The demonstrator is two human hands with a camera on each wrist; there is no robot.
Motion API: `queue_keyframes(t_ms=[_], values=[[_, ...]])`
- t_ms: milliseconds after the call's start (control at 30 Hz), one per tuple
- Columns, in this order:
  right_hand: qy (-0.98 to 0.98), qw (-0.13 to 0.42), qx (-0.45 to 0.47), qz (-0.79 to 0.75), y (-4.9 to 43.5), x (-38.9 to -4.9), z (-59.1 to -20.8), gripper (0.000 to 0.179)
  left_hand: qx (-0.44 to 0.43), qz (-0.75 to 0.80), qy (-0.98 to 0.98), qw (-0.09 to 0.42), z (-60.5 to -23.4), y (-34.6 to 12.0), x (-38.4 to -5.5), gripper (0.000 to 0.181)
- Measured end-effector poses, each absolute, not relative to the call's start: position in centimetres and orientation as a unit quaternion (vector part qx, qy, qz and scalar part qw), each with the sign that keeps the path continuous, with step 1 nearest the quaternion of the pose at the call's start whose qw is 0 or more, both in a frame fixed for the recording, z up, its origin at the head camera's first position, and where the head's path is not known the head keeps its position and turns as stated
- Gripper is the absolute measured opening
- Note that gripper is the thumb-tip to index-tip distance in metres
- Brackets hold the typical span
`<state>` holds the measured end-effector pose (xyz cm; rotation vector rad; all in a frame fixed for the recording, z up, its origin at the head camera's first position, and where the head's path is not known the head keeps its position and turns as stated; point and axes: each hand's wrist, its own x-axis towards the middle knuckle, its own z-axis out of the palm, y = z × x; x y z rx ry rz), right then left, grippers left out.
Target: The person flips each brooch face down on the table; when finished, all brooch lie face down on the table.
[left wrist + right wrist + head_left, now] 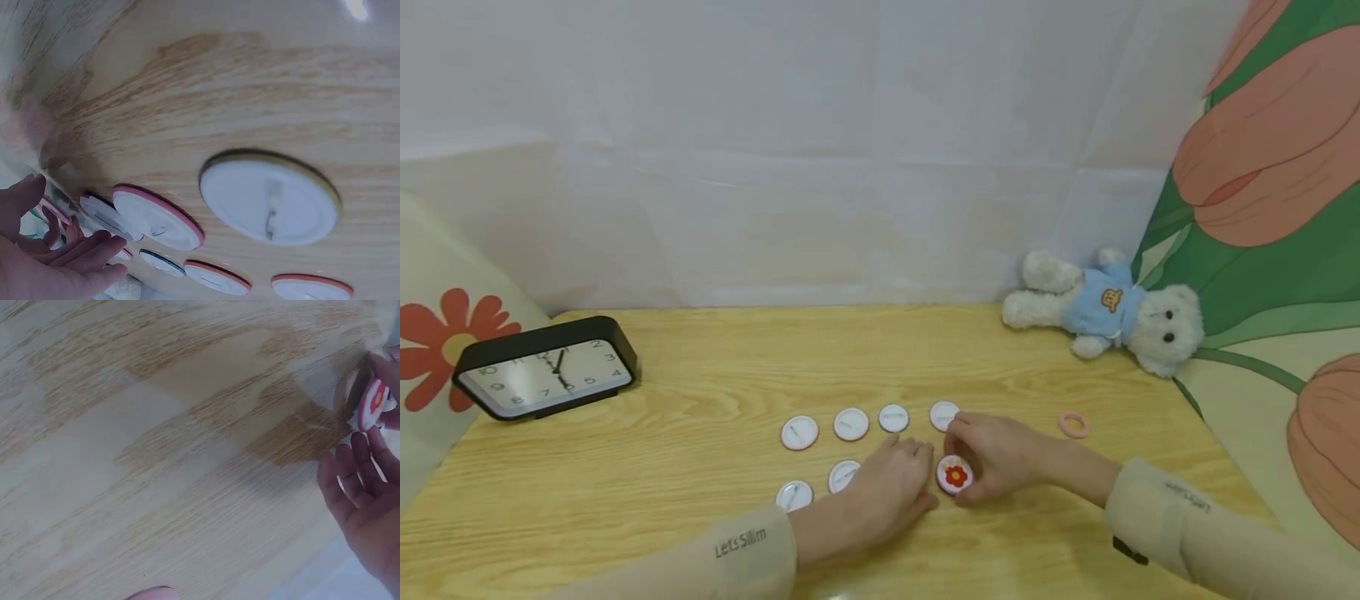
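My right hand (1000,458) pinches a round pin badge (955,475) by its edge, its red flower face toward the head camera. In the right wrist view the same badge (373,405) stands tilted between finger and thumb. My left hand (887,492) lies just left of it, fingers extended and holding nothing that I can see. Beside the left hand are two face-down badges, one pin badge (845,475) partly covered by the hand and another badge (793,496) further left. A third white-backed badge (106,217) shows near the left fingers in the left wrist view.
Behind the hands runs a row of several face-down badges (851,424) with pins showing. A pink ring (1073,425) lies right of the right hand. A black-framed clock (546,371) stands at the left, a plush bear (1105,312) lies at the back right of the wooden table (737,350).
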<state>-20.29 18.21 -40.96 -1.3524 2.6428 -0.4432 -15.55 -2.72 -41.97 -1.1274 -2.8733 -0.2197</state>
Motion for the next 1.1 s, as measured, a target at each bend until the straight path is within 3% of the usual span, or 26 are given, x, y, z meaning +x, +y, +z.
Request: queue_keyframes(t_ms=[133,367,1100], values=[[0.876,0.057,-0.439,-0.192,17.9,-20.3,-40.6,0.044,-0.361,-0.106,-0.926,0.032,-41.7,-2.6,-15.9,0.044],[0.844,-0.019,-0.474,-0.253,17.9,-20.9,-40.4,0.046,-0.353,-0.208,-0.910,0.062,-41.3,-2.9,-17.0,0.022],[0.835,-0.078,-0.466,-0.281,18.0,-21.5,-40.3,0.045,-0.314,-0.213,-0.922,0.072,-40.0,-3.5,-17.7,0.023]])
